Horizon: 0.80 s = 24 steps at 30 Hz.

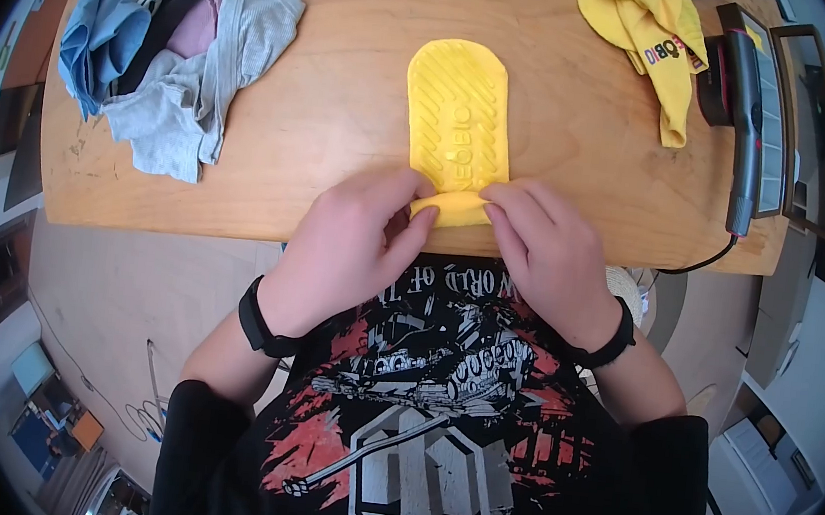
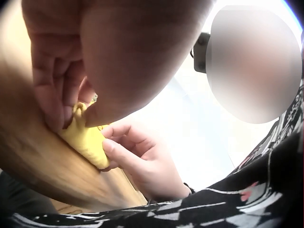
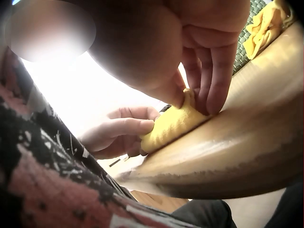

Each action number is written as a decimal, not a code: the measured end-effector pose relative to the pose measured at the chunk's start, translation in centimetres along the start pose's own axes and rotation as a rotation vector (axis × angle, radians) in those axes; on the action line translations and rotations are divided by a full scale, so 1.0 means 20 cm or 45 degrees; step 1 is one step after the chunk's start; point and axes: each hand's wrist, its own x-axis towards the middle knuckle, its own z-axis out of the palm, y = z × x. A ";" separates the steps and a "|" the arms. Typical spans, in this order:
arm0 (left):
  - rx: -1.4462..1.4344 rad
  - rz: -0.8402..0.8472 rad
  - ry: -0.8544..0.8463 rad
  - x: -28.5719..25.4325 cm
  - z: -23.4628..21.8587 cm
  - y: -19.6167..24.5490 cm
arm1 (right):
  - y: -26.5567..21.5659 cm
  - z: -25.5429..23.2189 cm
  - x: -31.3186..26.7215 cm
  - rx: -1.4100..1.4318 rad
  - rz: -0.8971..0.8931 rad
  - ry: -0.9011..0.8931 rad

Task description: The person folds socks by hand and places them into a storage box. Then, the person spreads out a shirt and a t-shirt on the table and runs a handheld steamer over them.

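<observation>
The yellow sock-like fabric (image 1: 458, 112) lies in front of me near the front edge of the worktop (image 1: 335, 129), its long side running away from my body. Its near end is turned up into a small roll (image 1: 453, 209); I judge that only this first short stretch is rolled, while the longer part beyond, with its raised stripes and lettering, lies flat and unrolled.

The fingers of my left hand (image 1: 349, 236) are curled and pinch the left end of the roll, thumb on the near side. The fingers of my right hand (image 1: 554, 247) pinch its right end in much the same way. Neither hand is open; both grip the same fabric, a little apart from each other.

Farther out to my left sits a loose heap of clothes (image 1: 255, 35) in grey, blue, pink and black. To my right, toward the far side, lies a crumpled yellow cloth (image 1: 647, 31) with printed letters, and beside it a dark long-handled device (image 1: 746, 142) whose cord (image 1: 703, 270) droops over the near edge.
</observation>
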 end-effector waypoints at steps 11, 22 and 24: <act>-0.052 -0.158 0.071 0.02 0.00 0.00 | 0.01 0.01 0.03 0.071 0.050 0.112; 0.273 0.511 0.142 -0.01 -0.01 -0.07 | 0.04 0.00 -0.07 -0.347 -0.363 0.043; 0.331 0.547 0.110 -0.04 0.01 -0.10 | 0.04 0.01 -0.09 -0.333 -0.401 0.039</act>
